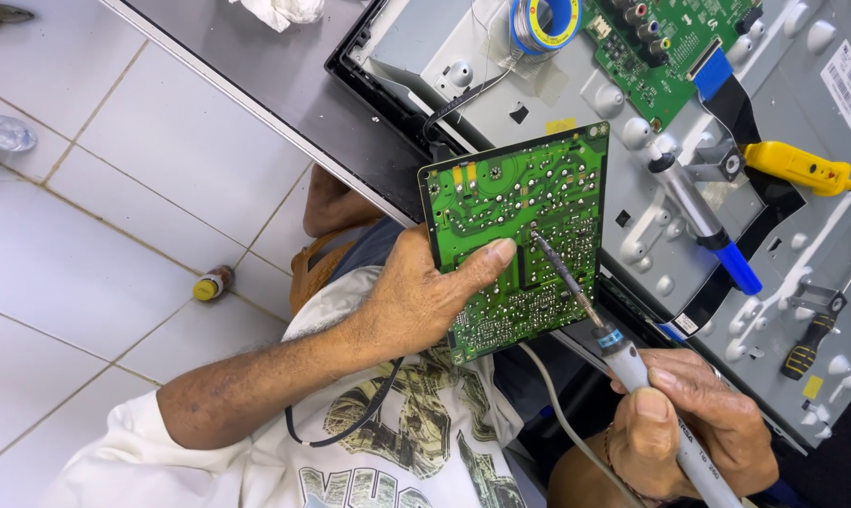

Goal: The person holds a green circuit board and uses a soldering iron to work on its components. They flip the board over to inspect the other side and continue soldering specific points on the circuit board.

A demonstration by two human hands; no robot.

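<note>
Holding a green circuit board (519, 240) up off the tabletop (284, 89), solder side facing up, the person has it pinched in the left hand (416, 301), thumb lying across the lower middle of the board and fingers wrapped behind its edge. The right hand (684, 423) is closed around the grey handle of a soldering iron (623, 357), and the iron's tip sits right on the board, just beside that thumb. A grey cord runs down from the iron past the person's lap.

Behind the board lies an opened flat-screen TV (802, 216), its grey metal back panel exposed. On that panel rest a desoldering pump (703, 226) with a blue end, a yellow tool (802, 167) off to the right, and a screwdriver (816, 329) with a black and yellow grip near the lower right. Another green board (675, 47) is mounted up top, with a spool of solder wire (543, 21) just left of it. Down on the white tiled floor (87, 282) there's a small bottle (212, 283) with a yellow cap.
</note>
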